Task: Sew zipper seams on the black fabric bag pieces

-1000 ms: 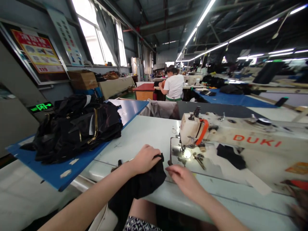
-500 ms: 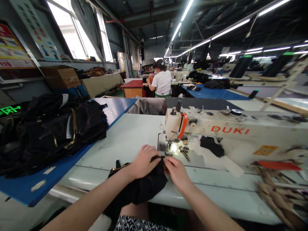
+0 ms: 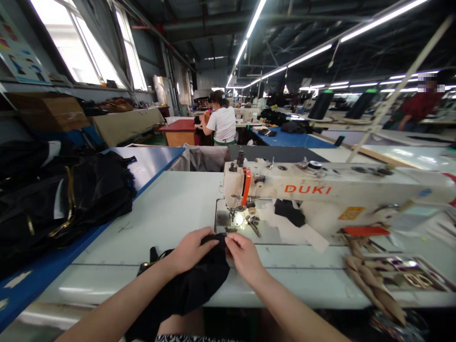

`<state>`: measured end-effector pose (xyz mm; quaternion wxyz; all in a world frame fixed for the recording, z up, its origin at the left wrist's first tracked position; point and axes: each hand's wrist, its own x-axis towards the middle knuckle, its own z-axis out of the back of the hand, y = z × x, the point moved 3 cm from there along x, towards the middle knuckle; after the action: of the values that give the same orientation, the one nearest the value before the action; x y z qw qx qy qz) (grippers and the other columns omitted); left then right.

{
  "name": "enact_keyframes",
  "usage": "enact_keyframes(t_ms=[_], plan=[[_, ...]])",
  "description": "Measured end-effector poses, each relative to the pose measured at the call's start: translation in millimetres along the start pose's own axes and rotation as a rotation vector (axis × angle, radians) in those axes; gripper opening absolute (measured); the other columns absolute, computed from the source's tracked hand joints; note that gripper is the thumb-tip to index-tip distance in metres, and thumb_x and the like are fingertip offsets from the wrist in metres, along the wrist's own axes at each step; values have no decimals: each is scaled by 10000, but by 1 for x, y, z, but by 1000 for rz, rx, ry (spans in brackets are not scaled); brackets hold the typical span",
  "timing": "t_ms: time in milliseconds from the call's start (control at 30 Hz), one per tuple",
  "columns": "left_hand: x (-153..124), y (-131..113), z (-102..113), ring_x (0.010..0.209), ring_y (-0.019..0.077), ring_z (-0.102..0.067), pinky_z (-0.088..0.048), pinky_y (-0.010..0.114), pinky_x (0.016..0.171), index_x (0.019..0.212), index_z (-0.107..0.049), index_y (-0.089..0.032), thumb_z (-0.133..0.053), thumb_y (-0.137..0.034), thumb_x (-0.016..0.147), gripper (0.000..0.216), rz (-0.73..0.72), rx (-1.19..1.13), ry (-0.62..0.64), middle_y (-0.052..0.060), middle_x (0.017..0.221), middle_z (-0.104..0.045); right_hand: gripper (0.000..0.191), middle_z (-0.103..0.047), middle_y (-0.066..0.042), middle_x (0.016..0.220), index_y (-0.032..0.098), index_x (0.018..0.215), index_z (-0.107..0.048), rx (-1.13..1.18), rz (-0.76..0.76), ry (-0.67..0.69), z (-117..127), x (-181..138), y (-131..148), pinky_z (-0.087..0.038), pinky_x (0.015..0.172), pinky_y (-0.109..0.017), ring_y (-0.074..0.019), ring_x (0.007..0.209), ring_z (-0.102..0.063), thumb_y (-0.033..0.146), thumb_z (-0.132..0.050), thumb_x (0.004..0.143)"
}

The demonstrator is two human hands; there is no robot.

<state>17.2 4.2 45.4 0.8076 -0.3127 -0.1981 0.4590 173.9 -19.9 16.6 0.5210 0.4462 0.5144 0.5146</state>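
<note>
Black fabric [image 3: 201, 282] with a gold zipper at its left end hangs over the front edge of the sewing table [image 3: 171, 204]. My left hand [image 3: 194, 248] is closed on its upper edge, thumb and fingers pinching the cloth. Close beside it, my right hand [image 3: 244, 254] pinches the fabric's right corner between thumb and fingertips. Both hands are just in front of the needle area of a white sewing machine [image 3: 270, 190] marked DUKI. The machine's lamp lights the metal needle plate [image 3: 225, 217], and the cloth lies apart from the needle.
Black pieces with gold zippers [image 3: 67, 204] are heaped on a blue table at left. A black scrap [image 3: 289, 212] and white paper [image 3: 315, 237] lie under the machine arm. Tan straps [image 3: 370, 285] hang at right by a tray of metal rings [image 3: 415, 278]. A person [image 3: 223, 121] sits ahead.
The view has turned right, so everything appears farther left. The fabric's top edge, held in both hands, now lies flatter and a little farther from the needle plate. Another person shows at far right.
</note>
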Motion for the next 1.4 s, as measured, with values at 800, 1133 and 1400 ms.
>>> enact_keyframes(t_ms=[800, 1133, 1400], plan=[[55, -6, -25, 832, 174, -577, -420, 257, 764, 810, -570, -185, -431, -346, 889, 227, -119, 35, 103, 15, 850, -612, 175, -612, 25, 540, 206, 613, -533, -324, -28, 11, 58, 15, 1, -474, 509, -231, -139, 515, -605, 159, -490, 775], [59, 13, -15, 824, 172, -572, -425, 248, 759, 839, -613, -185, -461, -376, 878, 248, -113, -40, 99, 10, 849, -619, 204, -655, -59, 881, 208, 835, -665, -997, 355, -239, 182, 18, 24, -441, 763, -328, -213, 825, -590, 215, -461, 839], [60, 15, -17, 802, 168, -573, -431, 243, 738, 819, -620, -181, -478, -396, 868, 262, -98, -82, 87, 2, 824, -622, 274, -631, -101, 1123, 164, 1102, -637, -1558, 461, -247, 198, 40, 12, -427, 875, -364, -261, 1020, -546, 203, -496, 870]])
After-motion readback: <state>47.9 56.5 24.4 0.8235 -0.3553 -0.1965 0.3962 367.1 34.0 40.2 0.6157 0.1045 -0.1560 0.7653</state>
